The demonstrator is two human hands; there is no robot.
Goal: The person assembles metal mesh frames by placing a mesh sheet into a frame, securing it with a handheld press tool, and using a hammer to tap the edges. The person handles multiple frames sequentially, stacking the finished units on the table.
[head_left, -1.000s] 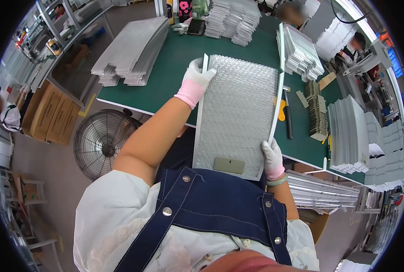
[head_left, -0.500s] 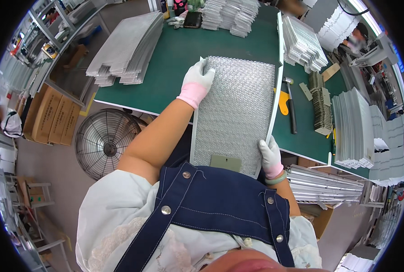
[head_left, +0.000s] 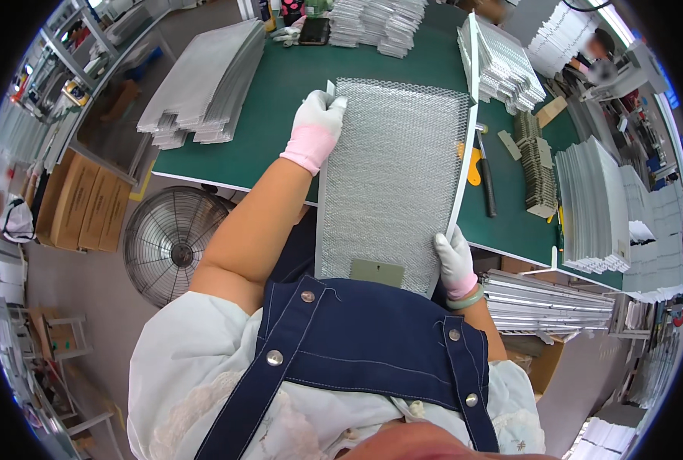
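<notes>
A silver mesh filter panel (head_left: 399,169) lies tilted before me, its near end against my apron. My left hand (head_left: 320,126), in a white glove with a pink cuff, is closed on the panel's far left edge. Lower down, my right hand (head_left: 455,264), gloved alike, grips the right edge with the thumb on top. A white metal frame strip (head_left: 464,165) runs along that right edge, and another length (head_left: 474,57) extends beyond the far corner. At the panel's near end sits a flat olive-grey plate (head_left: 377,272), partly hidden by my apron.
On the green table (head_left: 280,92) are mesh stacks at left (head_left: 203,80) and back (head_left: 376,23). To the right lie a hammer (head_left: 488,184), a yellow scraper (head_left: 474,167), a row of olive plates (head_left: 535,169) and stacked frame strips (head_left: 592,207). A floor fan (head_left: 180,253) stands left.
The panel's far end has shifted slightly away and to the left with my left hand. The extending frame strip now stands against the panel's far right corner. My right hand keeps its grip.
</notes>
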